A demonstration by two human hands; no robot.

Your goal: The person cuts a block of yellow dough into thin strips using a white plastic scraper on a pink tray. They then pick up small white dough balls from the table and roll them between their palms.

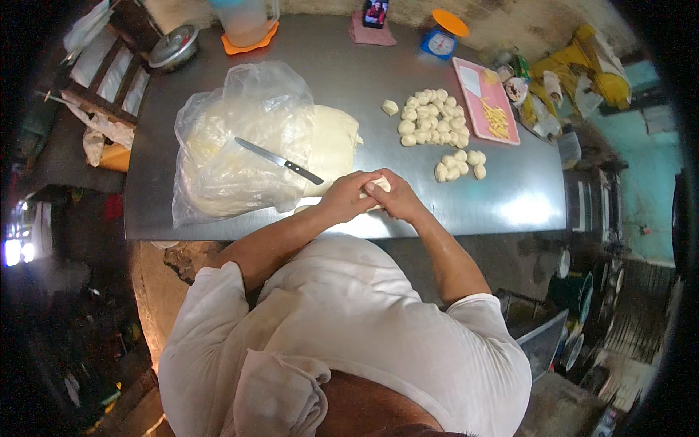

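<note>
Near the front edge of the metal table, my left hand [346, 198] and my right hand [397, 195] come together around a piece of pale dough [376, 191]. Fingers of both hands close on it, and part of it shows between them. To the left lies a large slab of dough [331, 142], mostly under a clear plastic sheet [244, 124]. A knife [280, 159] with a black handle rests on the plastic, its handle toward my left hand. Beyond my right hand sit several small dough balls [453, 167], with a larger cluster of dough balls [433, 120] behind.
A pink tray [477, 120] with pale yellow strips stands at the right. Along the back are a blue scale [439, 44] with an orange pan, a phone [375, 13] on a pink cloth, a pitcher [244, 25] and a lidded metal pot [174, 48].
</note>
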